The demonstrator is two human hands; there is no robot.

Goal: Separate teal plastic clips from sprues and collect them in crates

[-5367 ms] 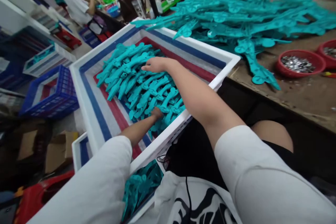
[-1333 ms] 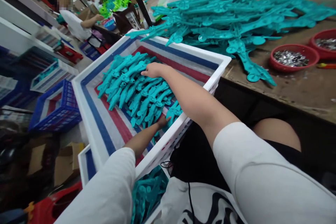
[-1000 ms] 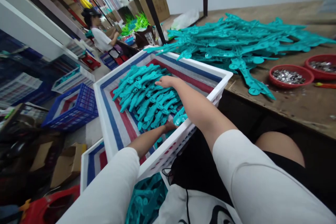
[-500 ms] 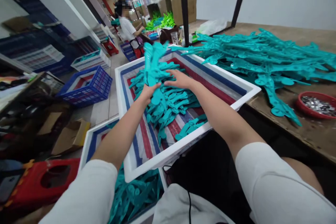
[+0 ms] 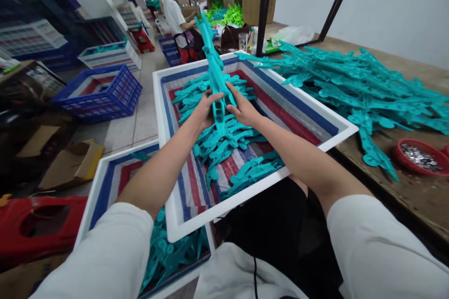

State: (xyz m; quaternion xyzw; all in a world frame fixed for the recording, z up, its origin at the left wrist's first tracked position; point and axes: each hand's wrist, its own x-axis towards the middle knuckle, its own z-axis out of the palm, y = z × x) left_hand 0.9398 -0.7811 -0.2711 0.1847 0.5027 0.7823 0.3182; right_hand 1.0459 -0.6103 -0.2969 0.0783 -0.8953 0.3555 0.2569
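Between my two hands a long bundle of teal plastic parts (image 5: 214, 67) stands tilted, its far end pointing up and away. My left hand (image 5: 205, 110) grips its left side with the thumb on top. On the opposite side my right hand (image 5: 242, 105) has its fingers and thumb closed around the edge. Below them lies a heap of similar teal parts (image 5: 228, 138) in a white crate (image 5: 191, 229) lined with red, white and blue striped sheeting. The exact kind of part cannot be made out.
A large pile of teal parts (image 5: 372, 86) covers the table on the right, beside a red bowl (image 5: 419, 156) of small metal pieces. Another lined crate (image 5: 87, 210) sits lower left. A blue basket (image 5: 101, 96) and red stool (image 5: 42, 224) stand left. A co-worker (image 5: 175, 14) sits ahead.
My right hand has come from the heap to the bundle, which both hands now hold. The bundle has turned, showing its narrow edge upward. The view has shifted slightly.
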